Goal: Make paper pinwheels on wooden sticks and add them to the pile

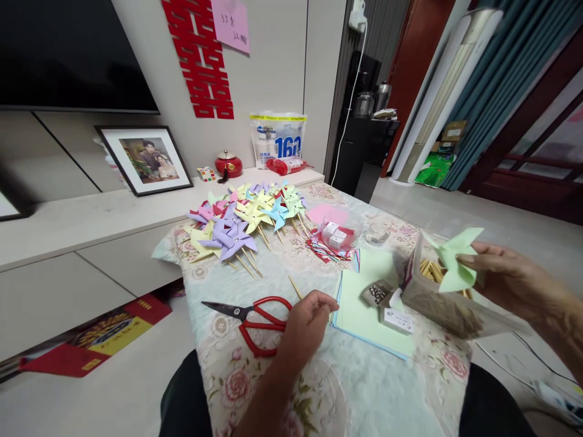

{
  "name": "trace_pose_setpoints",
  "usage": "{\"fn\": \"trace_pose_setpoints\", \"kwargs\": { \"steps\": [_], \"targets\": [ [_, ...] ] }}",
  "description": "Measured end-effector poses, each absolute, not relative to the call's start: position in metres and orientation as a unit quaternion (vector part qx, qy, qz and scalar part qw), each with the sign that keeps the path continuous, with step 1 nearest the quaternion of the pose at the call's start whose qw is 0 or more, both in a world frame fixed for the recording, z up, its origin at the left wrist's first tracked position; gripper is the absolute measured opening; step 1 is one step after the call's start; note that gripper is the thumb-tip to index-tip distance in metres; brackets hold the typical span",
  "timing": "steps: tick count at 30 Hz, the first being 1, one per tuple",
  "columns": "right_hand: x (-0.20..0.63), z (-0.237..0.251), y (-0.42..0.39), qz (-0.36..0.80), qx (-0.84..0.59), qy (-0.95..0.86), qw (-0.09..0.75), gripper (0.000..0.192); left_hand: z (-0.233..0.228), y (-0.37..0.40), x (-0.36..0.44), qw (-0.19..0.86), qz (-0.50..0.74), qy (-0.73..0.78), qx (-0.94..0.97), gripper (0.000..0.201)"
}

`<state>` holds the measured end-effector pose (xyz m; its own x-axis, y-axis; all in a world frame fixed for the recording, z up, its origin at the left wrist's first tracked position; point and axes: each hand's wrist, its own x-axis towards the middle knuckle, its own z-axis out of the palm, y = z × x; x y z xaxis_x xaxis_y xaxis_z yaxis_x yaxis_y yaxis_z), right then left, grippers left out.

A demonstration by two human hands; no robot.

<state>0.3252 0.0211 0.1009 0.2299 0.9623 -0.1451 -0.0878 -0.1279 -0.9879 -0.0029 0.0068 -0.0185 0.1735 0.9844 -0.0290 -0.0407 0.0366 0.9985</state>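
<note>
Holding a folded light-green pinwheel head (455,260) up in my right hand (505,276), fingers pinched shut on its edge. My left hand (306,321) rests curled on the flowery tablecloth (255,376) beside the red scissors (255,318), pinching a thin wooden stick (295,286), mostly hidden. Finished pinwheels (248,218) are piled further back. Can't really make out the clear bag (437,303).
</note>
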Motion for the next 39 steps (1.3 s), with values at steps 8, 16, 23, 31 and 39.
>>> {"fn": "trace_pose_setpoints", "kwargs": {
  "steps": [8, 16, 23, 31, 39],
  "targets": [
    [0.210, 0.073, 0.003, 0.523, -0.504, -0.554, 0.407, 0.017, -0.021, 0.004, -0.001, 0.463, 0.485, 0.466, 0.577, 0.021],
    [0.158, 0.031, 0.024, 0.534, -0.504, -0.544, 0.406, 0.019, -0.008, 0.007, -0.002, 0.733, 0.524, 0.274, 0.336, 0.036],
    [0.153, 0.025, 0.022, 0.560, -0.484, -0.552, 0.384, 0.034, -0.016, 0.010, 0.003, 0.725, 0.534, 0.299, 0.315, 0.043],
    [0.213, 0.080, 0.019, 0.481, -0.527, -0.639, 0.288, 0.036, -0.008, 0.006, -0.001, 0.727, 0.533, 0.333, 0.278, 0.041],
    [0.352, 0.102, 0.059, 0.099, -0.787, -0.605, -0.070, 0.015, -0.010, 0.008, 0.001, 0.714, 0.525, 0.353, 0.301, 0.033]
  ]
}}
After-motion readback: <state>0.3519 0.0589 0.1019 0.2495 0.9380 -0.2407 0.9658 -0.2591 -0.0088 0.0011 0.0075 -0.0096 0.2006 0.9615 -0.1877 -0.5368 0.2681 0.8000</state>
